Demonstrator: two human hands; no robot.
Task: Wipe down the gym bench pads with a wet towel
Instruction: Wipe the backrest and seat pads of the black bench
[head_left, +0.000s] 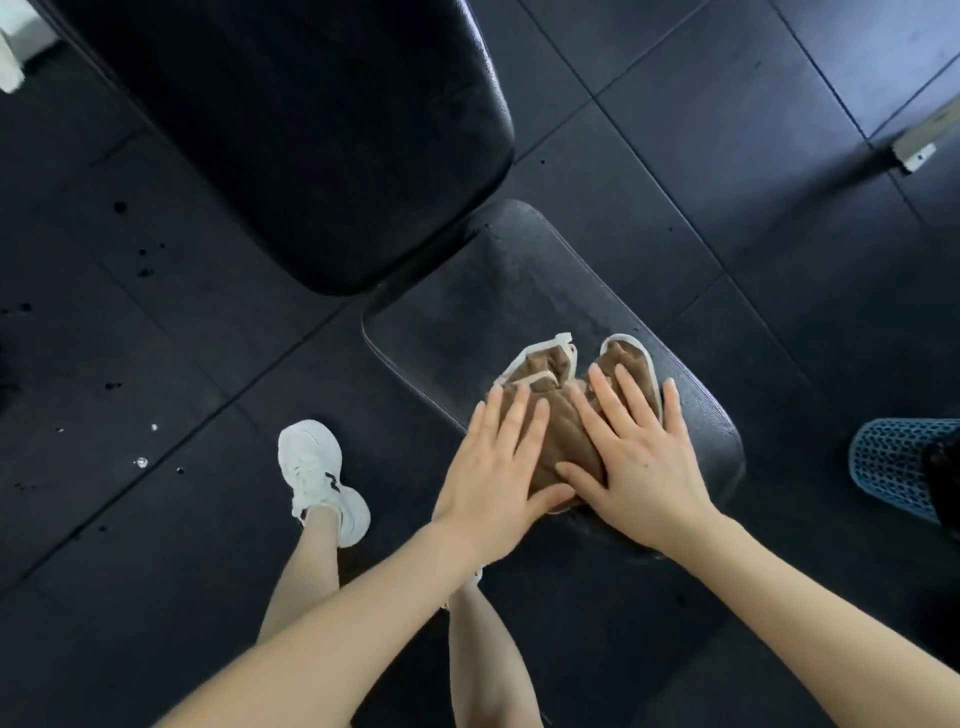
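— Towel (563, 436)?
— Brown, white-edged, bunched on the near end of the counter's seat pad (457, 312).
— Grips?
— Left grip (493, 467) and right grip (644, 467) both released, fingers straight, pressed flat on the cloth side by side, thumbs close together at its near edge.
— Further out?
— Back pad (311, 130) just past the seat pad, across a narrow gap. Dark tiled floor (156, 338), dark spots at left. White sneaker (322, 478) left of the grips; blue mesh object (883, 467) far right.
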